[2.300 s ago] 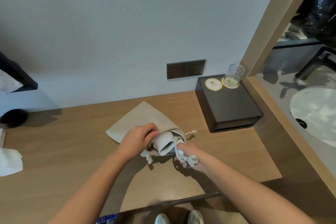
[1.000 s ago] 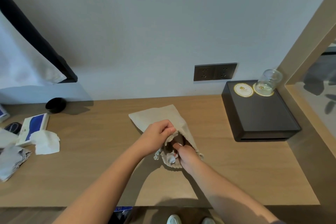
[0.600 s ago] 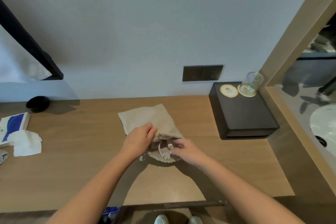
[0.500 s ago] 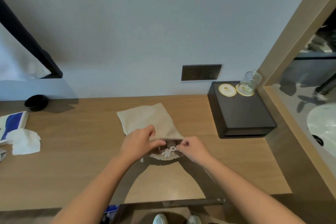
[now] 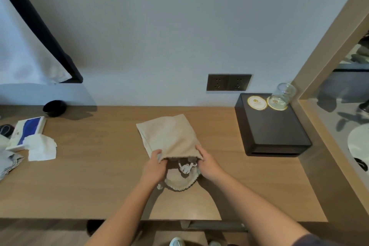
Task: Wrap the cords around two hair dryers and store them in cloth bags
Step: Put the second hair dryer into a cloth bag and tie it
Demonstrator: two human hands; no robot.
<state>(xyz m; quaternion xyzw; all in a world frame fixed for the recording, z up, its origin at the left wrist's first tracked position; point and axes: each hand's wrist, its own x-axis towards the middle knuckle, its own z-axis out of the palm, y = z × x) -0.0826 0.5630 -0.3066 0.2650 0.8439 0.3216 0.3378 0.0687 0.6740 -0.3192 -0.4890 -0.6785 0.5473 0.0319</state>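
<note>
Both hands have shifted apart to opposite sides of the bag mouth since half a second ago. Left hand pinches the left edge of the beige drawstring cloth bag; right hand grips its right edge, holding the mouth spread on the light wooden desk. Between the hands, only a white plug and a loop of cord show; the hair dryer's body is hidden inside. Beyond the right hand sits a dark rectangular box.

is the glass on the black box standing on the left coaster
No, the glass stands on the right one of the two coasters on the black box; the left coaster is bare.
</note>
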